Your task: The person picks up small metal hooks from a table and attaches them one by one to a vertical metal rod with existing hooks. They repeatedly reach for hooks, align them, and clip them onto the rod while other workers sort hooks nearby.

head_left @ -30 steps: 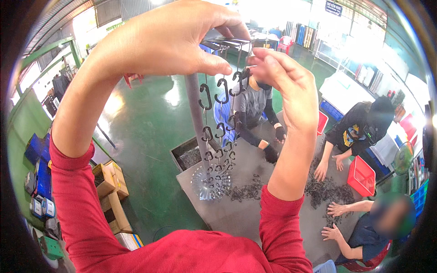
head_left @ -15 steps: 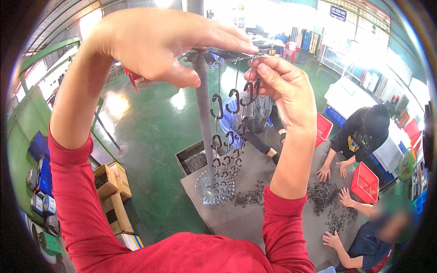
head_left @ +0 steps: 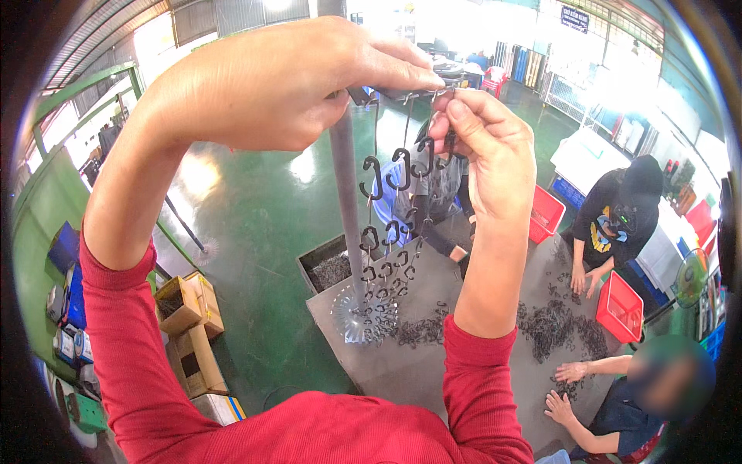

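Both hands raised high, close to camera. Left hand [head_left: 286, 85] curled, thumb and fingers pinching the top arm of a metal rack [head_left: 345, 178], a grey upright pole with thin hanging wires. Right hand [head_left: 483, 143] fingertips grasp a small black hook [head_left: 427, 155] at the upper row, right beside the left thumb tip. More black hooks [head_left: 389, 232] hang in tiers down the wires, getting smaller toward the base. Rack stands on a grey tabletop [head_left: 417, 371] far below. Loose dark hooks lie in piles [head_left: 553, 325] on the tabletop. Grey bin [head_left: 328, 267] of parts at the tabletop's left edge. Red crates [head_left: 618, 305] on the right. Other people [head_left: 618, 216] sit around the tabletop, one person's hands in the pile. Cardboard boxes [head_left: 189, 309] on the green floor, left.
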Demonstrator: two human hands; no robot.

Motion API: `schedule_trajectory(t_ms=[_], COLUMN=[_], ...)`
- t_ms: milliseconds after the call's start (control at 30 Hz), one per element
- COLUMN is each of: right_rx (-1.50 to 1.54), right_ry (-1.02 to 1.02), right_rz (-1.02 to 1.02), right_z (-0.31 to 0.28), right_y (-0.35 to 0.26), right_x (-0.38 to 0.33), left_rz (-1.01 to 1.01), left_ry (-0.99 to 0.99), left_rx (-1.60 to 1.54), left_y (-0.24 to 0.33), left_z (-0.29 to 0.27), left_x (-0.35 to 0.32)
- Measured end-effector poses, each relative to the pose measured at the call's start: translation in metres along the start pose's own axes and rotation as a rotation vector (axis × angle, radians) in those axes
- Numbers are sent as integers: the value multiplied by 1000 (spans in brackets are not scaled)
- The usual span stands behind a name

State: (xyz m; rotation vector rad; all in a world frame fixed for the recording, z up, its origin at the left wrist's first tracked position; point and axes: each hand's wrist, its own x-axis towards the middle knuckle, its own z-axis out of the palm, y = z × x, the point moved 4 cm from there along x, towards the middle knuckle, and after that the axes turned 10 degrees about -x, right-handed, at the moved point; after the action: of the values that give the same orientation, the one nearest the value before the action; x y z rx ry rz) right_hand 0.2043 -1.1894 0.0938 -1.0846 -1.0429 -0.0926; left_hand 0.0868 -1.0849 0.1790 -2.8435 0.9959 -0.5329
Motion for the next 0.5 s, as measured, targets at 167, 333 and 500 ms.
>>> schedule_trajectory(t_ms=[167, 333, 500], right_rx=[9, -207, -1111], right_ry=[115, 319, 427], right_rz=[-25, 2, 339], right_z=[-6, -57, -142], right_y=[-1, -2, 6], right_x=[-6, -22, -48], left_rz=[-3, 27, 47], left_ry=[9, 59, 78], left_rx=[40, 117, 36], left_y=[12, 7, 10], left_z=[-3, 1, -3], left_x=[3, 0, -4])
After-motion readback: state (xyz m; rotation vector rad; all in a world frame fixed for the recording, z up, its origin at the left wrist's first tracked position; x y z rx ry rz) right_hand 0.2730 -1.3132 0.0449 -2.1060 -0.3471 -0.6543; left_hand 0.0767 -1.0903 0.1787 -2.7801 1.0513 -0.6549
